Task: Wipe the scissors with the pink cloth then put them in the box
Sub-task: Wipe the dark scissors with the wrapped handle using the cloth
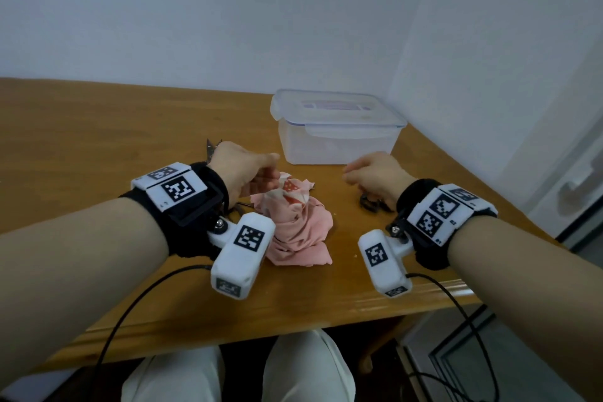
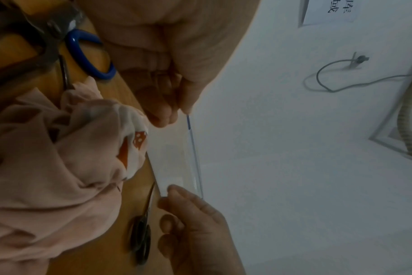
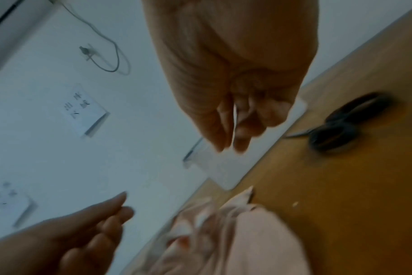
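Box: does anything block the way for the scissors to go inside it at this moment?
Yes. The lid sits on the box, covering its opening, so it would have to come off first. The black-handled scissors lie on the table by the right hand.

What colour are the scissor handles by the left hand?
Blue, seen best in the left wrist view.

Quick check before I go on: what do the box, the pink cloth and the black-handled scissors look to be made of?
Box: translucent, frosted-looking plastic; the table shows faintly through its walls, and its clip lid is on.
Pink cloth: soft woven fabric, matte, crumpled into folds, with a white printed patch.
Black-handled scissors: dark loops, probably plastic; thin blades look metal, though blurred.
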The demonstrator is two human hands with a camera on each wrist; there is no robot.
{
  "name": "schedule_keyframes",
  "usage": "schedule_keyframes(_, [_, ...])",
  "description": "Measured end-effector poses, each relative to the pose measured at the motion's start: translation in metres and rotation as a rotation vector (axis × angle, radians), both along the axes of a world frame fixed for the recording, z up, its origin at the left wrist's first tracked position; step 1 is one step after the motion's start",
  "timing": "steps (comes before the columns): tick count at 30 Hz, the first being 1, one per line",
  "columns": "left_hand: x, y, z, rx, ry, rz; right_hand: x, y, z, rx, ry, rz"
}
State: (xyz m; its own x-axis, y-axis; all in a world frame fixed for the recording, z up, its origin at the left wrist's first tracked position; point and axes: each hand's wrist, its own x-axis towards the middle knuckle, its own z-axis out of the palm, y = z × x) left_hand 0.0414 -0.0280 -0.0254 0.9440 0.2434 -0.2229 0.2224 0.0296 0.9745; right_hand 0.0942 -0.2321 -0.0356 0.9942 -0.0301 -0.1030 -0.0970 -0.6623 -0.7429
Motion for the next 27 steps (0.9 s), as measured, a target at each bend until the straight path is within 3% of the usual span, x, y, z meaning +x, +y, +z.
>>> schedule_keyframes(3, [-0.003,0.008,0.000,-0.015,0.006,0.028,-0.009,0.034,0.003,-0.091,0.135,0.184])
schedule_keyframes(7, [-0.008,0.025,0.001,0.025,0.015,0.072,-0.009,0.057,0.000,-0.341,0.127,0.264])
schedule_keyframes(9, [-0.010,0.035,0.001,0.059,0.021,0.099,-0.004,0.060,0.000,-0.212,0.161,0.250])
schedule_keyframes(11, [-0.010,0.045,-0.001,0.088,0.034,0.119,0.001,0.060,0.002,0.054,0.146,0.150])
schedule_keyframes(14, [-0.012,0.053,-0.003,0.112,0.055,0.112,0.013,0.058,0.010,0.251,-0.083,-0.033])
schedule_keyframes(18, [-0.013,0.057,-0.005,0.105,0.085,0.096,0.033,0.056,0.024,0.170,-0.516,-0.126])
schedule_keyframes(21, [-0.012,0.061,-0.005,0.122,0.111,0.105,0.034,0.061,0.031,0.128,-0.702,-0.121])
schedule_keyframes(23, [-0.011,0.063,-0.005,0.157,0.126,0.107,0.030,0.068,0.030,0.079,-0.643,-0.004])
schedule_keyframes(25, [-0.010,0.066,-0.007,0.176,0.137,0.109,0.025,0.078,0.022,-0.005,-0.444,0.192])
schedule_keyframes(27, [-0.008,0.068,-0.007,0.178,0.153,0.117,0.024,0.090,0.013,-0.079,-0.257,0.279])
